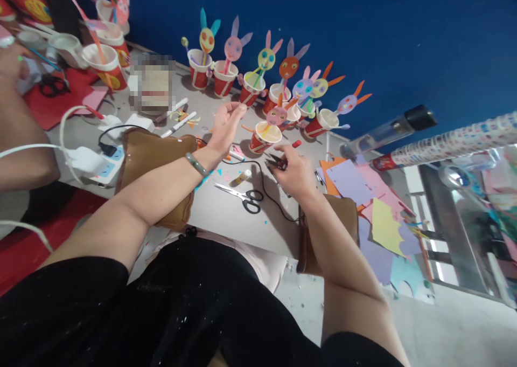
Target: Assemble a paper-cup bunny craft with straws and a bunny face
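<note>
My left hand (pixel 226 128), with a bangle on its wrist, is raised over the table with thumb and fingertips pinched together. Whatever may be between them is too small to make out. My right hand (pixel 296 174) is closed on a small dark pointed tool (pixel 278 162), whose kind I cannot tell. Between the hands stands a red-and-white paper cup (pixel 264 138) with a pink rabbit face (pixel 277 117) with orange ears above it. Open black-handled scissors (pixel 246 196) lie in front, near a glue stick (pixel 241 177).
Several more cups with paper rabbits (pixel 250 90) line the blue wall. Brown cushions (pixel 155 167) lie under both forearms. A black cable (pixel 266 186) crosses the table. Coloured paper (pixel 351 181) and a tall stack of cups (pixel 448 143) are at right; a power strip (pixel 107 165) and another person's arm (pixel 24 124) at left.
</note>
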`<action>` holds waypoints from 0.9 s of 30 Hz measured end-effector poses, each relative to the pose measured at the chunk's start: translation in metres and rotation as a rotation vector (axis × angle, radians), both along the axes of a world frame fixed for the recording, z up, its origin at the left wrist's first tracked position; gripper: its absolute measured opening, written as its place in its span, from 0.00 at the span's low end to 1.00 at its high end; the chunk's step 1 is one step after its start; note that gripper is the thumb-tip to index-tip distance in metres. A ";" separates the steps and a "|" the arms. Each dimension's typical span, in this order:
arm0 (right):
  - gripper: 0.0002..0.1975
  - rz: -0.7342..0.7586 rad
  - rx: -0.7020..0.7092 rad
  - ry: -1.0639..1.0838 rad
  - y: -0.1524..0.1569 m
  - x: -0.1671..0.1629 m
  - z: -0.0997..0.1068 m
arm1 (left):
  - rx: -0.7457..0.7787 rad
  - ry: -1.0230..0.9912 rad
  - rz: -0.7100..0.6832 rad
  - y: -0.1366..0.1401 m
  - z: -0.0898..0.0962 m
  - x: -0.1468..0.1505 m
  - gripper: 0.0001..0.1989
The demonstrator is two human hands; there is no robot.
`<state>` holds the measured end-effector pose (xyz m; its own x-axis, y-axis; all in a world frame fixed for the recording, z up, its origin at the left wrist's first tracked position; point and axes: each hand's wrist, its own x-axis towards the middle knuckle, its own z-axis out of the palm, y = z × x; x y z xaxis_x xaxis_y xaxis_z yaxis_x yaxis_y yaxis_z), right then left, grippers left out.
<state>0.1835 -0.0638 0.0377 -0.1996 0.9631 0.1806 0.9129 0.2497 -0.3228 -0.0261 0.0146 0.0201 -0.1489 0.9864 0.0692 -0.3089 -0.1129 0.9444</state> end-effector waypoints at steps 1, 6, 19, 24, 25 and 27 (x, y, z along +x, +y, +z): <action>0.20 0.000 -0.028 -0.001 -0.009 0.001 -0.001 | -0.001 -0.002 -0.007 0.001 -0.001 0.000 0.05; 0.11 0.030 -0.185 -0.032 -0.058 0.007 -0.005 | 0.065 -0.001 -0.008 0.006 -0.002 0.000 0.04; 0.12 0.025 -0.166 0.035 -0.143 0.056 -0.027 | 0.314 0.838 -0.524 -0.019 0.050 -0.053 0.07; 0.12 0.042 -0.141 0.010 -0.147 0.058 -0.026 | 0.205 1.404 -0.752 -0.056 0.040 -0.069 0.03; 0.12 0.043 -0.134 0.022 -0.147 0.059 -0.026 | 0.214 1.435 -0.761 -0.063 0.037 -0.071 0.04; 0.12 0.026 -0.112 0.054 -0.146 0.061 -0.025 | 0.217 1.431 -0.773 -0.076 0.031 -0.073 0.08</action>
<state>0.2449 -0.2102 0.0129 -0.2174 0.9725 0.0832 0.8873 0.2325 -0.3984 -0.0989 -0.0613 0.0514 0.6488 0.7455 -0.1523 0.7073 -0.5170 0.4821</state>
